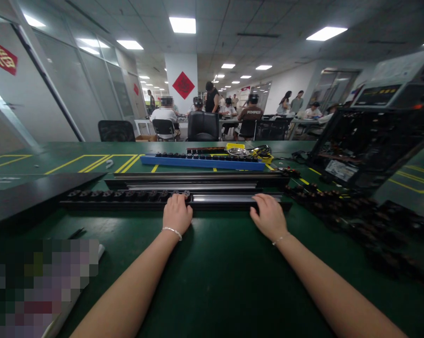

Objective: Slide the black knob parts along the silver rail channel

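Low at the near left lies a pixelated item (46, 286) with a pale edge, its print unreadable, on the green table (215, 291). Beyond it is a thin dark tool (77, 233), too small to make out.

Both bare hands reach across to a long black rail (219, 206), which runs left to right in front of the person. A row of dark parts (118, 195) fills its left portion; a bare silvery strip (221, 198) shows between the hands. The left hand (177, 216) curls its fingers over the row's right end; whether they pinch the last part or merely press on it, I cannot tell. The right hand (269, 216) rests its bent fingers on the rail's right portion, thumb apart and toward the near side; its grip on the rail cannot be told.

The step in hand looks like adjusting the row's right end while the rail is steadied. A next move here would call for the rail held still and the end part kept square to the strip.

Just behind lies another dark rail (198, 176); farther off, a blue channel (198, 163) carries similar parts. To the right spreads a heap of dark pieces (359, 220), near a bulky open black case (374, 145).
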Demonstrator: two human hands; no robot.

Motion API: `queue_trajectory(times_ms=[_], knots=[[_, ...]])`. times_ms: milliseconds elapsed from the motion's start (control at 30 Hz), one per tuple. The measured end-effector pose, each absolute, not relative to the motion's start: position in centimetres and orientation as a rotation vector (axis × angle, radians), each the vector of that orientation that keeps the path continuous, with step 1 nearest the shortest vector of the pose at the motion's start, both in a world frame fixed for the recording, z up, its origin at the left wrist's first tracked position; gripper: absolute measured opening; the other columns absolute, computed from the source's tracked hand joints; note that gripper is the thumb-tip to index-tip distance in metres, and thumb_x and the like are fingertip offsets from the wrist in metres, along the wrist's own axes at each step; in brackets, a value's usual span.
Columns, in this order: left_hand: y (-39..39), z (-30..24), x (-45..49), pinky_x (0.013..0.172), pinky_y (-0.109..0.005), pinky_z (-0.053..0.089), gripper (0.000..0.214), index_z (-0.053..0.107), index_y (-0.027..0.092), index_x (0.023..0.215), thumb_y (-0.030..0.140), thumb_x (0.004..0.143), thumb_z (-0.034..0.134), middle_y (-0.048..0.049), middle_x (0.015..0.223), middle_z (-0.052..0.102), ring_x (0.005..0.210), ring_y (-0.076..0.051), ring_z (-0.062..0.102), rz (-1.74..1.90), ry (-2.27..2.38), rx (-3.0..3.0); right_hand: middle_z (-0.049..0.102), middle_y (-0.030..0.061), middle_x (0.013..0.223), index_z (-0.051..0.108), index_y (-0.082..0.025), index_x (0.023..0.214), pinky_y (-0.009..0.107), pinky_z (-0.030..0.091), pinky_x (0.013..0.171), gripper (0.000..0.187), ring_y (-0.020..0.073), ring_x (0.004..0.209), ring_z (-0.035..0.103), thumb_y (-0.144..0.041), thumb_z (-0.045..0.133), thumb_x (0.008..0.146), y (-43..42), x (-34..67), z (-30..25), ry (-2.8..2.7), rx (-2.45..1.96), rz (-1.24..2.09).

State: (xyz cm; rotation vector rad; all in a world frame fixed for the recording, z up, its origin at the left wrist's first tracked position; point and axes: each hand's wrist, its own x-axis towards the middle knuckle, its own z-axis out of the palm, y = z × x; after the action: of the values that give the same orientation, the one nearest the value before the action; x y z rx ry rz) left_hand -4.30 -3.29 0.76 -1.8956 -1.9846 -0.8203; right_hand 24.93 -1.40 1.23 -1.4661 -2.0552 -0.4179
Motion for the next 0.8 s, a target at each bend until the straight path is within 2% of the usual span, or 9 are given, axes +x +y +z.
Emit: queue_trajectory(times_ms=[100,267,467,600,800], knots=[[-3.3,0.7,-4.7,0.084,-0.039,0.045,0.023,0.055,0.016,0.099,0.021,0.077,0.048,-0.012,0.101,0.058,0.097,-0.027,0.053,-0.847,-2.116,-1.846,0.059,0.0109,0.117,0.061,-0.015,0.107,0.035,0.032,0.1,0.033,0.0223,0.113,0.046,-0.029,0.047,0.08,-0.4,16.7,1.6,-2.066,-1.346,-0.122],[-2.9,0.8,-5.5,0.086,-0.042,0.041,0.019,0.057,0.019,0.093,0.017,0.077,0.046,-0.0089,0.095,0.062,0.094,-0.025,0.056,-0.889,-2.129,-1.792,0.062,0.0089,0.112,0.061,-0.017,0.108,0.034,0.034,0.095,0.034,0.0202,0.109,0.05,-0.033,0.052,0.079,1.1,6.4,1.6,-1.968,-1.387,0.222],[-2.2,0.8,-6.4,0.08,-0.037,0.043,0.014,0.056,0.021,0.083,0.015,0.077,0.044,-0.0055,0.087,0.063,0.085,-0.023,0.056,-0.998,-2.157,-1.831,0.066,0.0064,0.106,0.066,-0.024,0.099,0.037,0.034,0.09,0.034,0.0221,0.103,0.054,-0.046,0.057,0.075,1.7,3.5,1.9,-1.932,-1.556,0.254],[-2.0,0.5,-6.3,0.08,-0.038,0.043,0.011,0.057,0.02,0.083,0.017,0.077,0.047,-0.0054,0.087,0.062,0.086,-0.023,0.055,-1.027,-2.162,-1.807,0.067,0.0043,0.105,0.067,-0.024,0.092,0.035,0.034,0.089,0.026,0.0207,0.101,0.054,-0.041,0.057,0.074,1.6,3.6,2.0,-1.92,-1.56,0.238],[-1.9,0.4,-6.3,0.079,-0.038,0.043,0.011,0.057,0.021,0.083,0.018,0.078,0.047,-0.0054,0.087,0.061,0.085,-0.023,0.055,-1.02,-2.168,-1.808,0.067,0.0057,0.101,0.066,-0.022,0.089,0.035,0.033,0.088,0.024,0.0206,0.099,0.055,-0.038,0.053,0.076,1.5,3.5,1.7,-1.914,-1.555,0.207]])
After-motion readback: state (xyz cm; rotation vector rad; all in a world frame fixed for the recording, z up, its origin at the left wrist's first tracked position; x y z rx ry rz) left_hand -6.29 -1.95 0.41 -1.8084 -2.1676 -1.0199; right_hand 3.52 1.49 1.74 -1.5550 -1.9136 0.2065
